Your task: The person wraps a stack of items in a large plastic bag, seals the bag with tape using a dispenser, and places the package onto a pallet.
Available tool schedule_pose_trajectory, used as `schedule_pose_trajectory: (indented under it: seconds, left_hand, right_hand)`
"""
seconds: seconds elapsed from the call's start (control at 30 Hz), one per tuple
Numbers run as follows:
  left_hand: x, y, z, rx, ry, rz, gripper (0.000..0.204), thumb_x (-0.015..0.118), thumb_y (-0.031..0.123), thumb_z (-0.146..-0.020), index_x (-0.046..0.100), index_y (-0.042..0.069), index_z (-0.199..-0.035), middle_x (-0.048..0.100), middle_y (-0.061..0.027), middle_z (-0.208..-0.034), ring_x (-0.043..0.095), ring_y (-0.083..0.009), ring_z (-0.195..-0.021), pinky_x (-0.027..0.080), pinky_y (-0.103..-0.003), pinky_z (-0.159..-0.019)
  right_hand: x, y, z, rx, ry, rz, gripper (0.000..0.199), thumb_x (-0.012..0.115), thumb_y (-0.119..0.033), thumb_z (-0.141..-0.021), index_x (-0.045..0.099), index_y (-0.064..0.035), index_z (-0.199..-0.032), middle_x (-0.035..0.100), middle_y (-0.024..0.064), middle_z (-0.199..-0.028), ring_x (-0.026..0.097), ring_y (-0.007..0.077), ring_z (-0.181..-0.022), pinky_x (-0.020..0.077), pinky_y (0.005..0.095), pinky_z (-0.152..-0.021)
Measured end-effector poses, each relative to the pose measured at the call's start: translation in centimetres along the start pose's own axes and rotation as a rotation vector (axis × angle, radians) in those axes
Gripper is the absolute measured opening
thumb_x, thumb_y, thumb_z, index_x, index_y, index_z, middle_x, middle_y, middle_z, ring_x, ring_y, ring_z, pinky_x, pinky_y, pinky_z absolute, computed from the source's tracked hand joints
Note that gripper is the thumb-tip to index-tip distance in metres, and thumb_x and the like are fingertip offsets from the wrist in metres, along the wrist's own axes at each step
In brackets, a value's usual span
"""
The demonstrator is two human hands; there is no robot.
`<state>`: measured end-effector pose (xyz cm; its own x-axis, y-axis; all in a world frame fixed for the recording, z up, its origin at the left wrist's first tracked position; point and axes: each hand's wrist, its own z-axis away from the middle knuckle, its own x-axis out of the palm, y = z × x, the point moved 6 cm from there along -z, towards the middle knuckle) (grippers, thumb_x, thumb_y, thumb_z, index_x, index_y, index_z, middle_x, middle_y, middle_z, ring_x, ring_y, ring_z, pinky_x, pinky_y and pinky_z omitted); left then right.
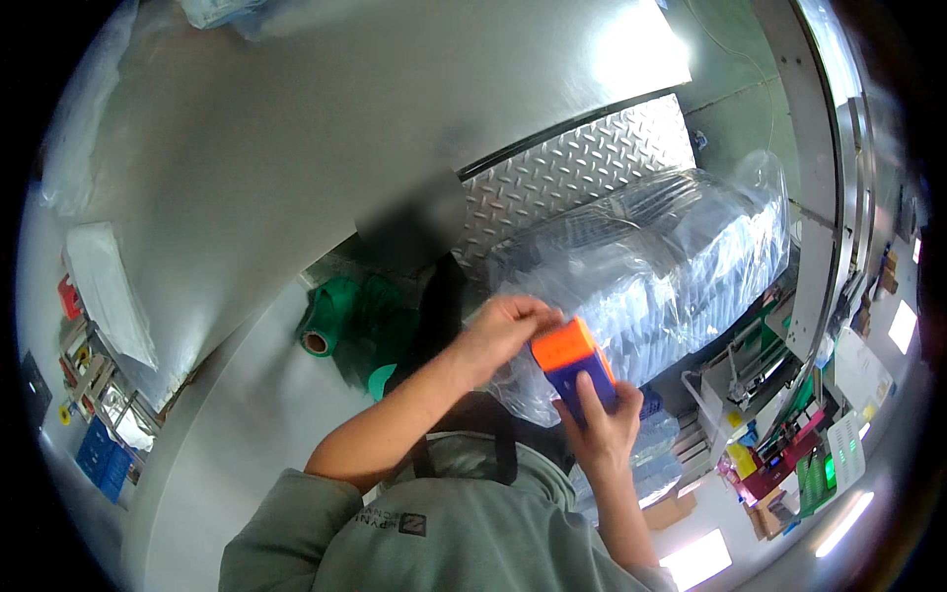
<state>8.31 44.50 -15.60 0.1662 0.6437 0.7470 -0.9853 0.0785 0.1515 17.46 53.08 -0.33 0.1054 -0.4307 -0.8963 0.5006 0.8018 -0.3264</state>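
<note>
A small box (574, 362), orange on top and blue below, is held up in front of me. My right hand (599, 424) grips its blue lower part from underneath. My left hand (503, 328) pinches the orange end from the left, fingers curled over its edge. Just behind the box lies a big clear plastic bag (671, 266) stuffed with stacked pale items.
A brushed steel tabletop (296, 148) fills the upper left, with a white folded sheet (109, 286) at its left edge. A green roll (330, 324) and green film lie below it. Diamond-plate metal (582, 158) sits behind the bag. Coloured bins and shelves (789, 444) stand at the right.
</note>
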Motion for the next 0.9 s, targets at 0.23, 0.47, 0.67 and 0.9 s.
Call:
schedule_pose_trajectory:
  seconds: [0.23, 0.47, 0.67, 0.9]
  left_hand:
    - [-11.9, 9.7, -5.6, 0.533, 0.41, -0.567, 0.012, 0.061, 0.016, -0.091, 0.066, 0.006, -0.086, 0.064, -0.002, -0.084, 0.059, -0.0142, -0.078, 0.048, -0.032, -0.071]
    - [-10.3, 6.8, -10.8, 0.477, 0.526, -1.621, 0.022, 0.061, 0.024, -0.091, 0.065, 0.002, -0.091, 0.063, -0.011, -0.083, 0.061, -0.0253, -0.078, 0.048, -0.037, -0.075]
    - [-15.0, -1.1, -15.2, 0.209, 0.604, -1.543, 0.031, 0.07, 0.03, -0.086, 0.063, 0.003, -0.097, 0.063, -0.0123, -0.096, 0.06, -0.0242, -0.088, 0.048, -0.037, -0.079]
    - [-17.0, -1.1, -16.3, 0.212, 0.532, -1.51, 0.028, 0.072, 0.025, -0.084, 0.061, 0.004, -0.099, 0.064, -0.0103, -0.091, 0.061, -0.0225, -0.085, 0.049, -0.036, -0.077]
  right_hand:
    - [-2.2, 9.0, 9.6, 0.149, -0.12, 0.054, 0.064, 0.085, -0.017, -0.066, 0.059, -0.0174, -0.124, 0.05, 0.0217, -0.105, 0.056, 0.0374, -0.089, 0.0504, 0.0426, -0.073]
    - [0.5, 24.8, 33.9, 0.496, -0.405, 0.168, 0.067, 0.079, -0.015, -0.071, 0.054, -0.0228, -0.133, 0.05, 0.0197, -0.096, 0.056, 0.0388, -0.085, 0.0489, 0.0454, -0.07]
    - [19.5, 26.5, 15.9, 0.246, -0.348, -0.066, 0.056, 0.078, -0.019, -0.071, 0.061, -0.0117, -0.124, 0.06, 0.0213, -0.105, 0.059, 0.0375, -0.098, 0.0492, 0.0423, -0.081]
    - [26.2, 24.8, 8.2, 0.232, -0.43, -0.037, 0.055, 0.078, -0.021, -0.072, 0.061, -0.0089, -0.122, 0.063, 0.0214, -0.105, 0.06, 0.0374, -0.097, 0.0497, 0.0417, -0.081]
